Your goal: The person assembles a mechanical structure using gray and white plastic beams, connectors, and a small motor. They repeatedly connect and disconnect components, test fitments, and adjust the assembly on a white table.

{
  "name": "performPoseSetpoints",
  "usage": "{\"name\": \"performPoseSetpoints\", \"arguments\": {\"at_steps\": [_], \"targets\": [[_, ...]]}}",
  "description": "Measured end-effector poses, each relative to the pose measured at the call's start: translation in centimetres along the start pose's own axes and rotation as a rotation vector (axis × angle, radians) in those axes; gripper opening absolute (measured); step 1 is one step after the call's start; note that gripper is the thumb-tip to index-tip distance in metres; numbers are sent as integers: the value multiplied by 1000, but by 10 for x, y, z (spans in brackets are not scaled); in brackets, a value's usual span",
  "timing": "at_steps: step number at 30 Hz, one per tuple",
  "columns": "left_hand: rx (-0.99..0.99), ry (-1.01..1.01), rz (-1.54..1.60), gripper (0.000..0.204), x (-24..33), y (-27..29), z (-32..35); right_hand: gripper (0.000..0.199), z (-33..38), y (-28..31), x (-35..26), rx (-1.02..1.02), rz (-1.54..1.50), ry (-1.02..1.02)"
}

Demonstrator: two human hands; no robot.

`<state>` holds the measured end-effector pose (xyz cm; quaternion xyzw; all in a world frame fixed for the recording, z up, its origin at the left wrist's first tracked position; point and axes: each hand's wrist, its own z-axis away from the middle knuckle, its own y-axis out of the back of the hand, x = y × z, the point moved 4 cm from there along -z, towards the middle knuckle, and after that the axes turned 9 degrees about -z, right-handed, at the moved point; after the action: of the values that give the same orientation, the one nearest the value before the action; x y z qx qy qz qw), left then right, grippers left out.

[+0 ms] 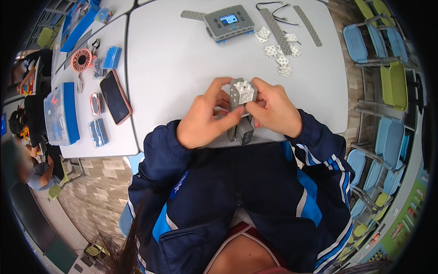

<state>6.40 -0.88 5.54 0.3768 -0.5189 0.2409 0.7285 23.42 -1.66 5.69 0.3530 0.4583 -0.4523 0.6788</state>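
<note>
Near the table's front edge, my two hands hold a grey building-kit assembly between them. My left hand (pixel 205 114) grips it from the left, fingers curled behind and thumb along its front. From the right, my right hand (pixel 276 107) closes on its upper part, fingertips against a white connector block (pixel 246 92) with small pegs. That block sits at the top of a grey perforated beam (pixel 235 91). Below hangs a dark grey boxy piece, perhaps a motor (pixel 246 131). The fingers hide part of the joint between these pieces.
A grey controller with a lit screen (pixel 229 23) stands at the far middle. Right of it lie perforated beams (pixel 276 32), black cables (pixel 278 11) and several white connectors (pixel 283 60). On the left table are a phone (pixel 115 97), a small fan (pixel 81 60) and a parts box (pixel 61 114).
</note>
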Motion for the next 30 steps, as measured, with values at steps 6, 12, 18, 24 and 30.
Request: {"name": "performPoseSetpoints", "arguments": {"at_steps": [6, 12, 18, 24, 30], "targets": [[-53, -44, -78, 51, -4, 5, -21, 26, -22, 3, 0, -62, 224, 191], [-155, 72, 35, 44, -19, 16, -42, 26, -45, 2, -7, -210, 94, -81], [-321, 226, 283, 45, -40, 13, -49, 25, -59, -1, 13, -335, -51, -210], [-425, 333, 447, 50, -58, 4, -46, 23, -59, -8, 37, -452, -153, -366], [-321, 292, 623, 65, -64, 2, -43, 17, -65, 10, 38, -380, -153, -330]]}}
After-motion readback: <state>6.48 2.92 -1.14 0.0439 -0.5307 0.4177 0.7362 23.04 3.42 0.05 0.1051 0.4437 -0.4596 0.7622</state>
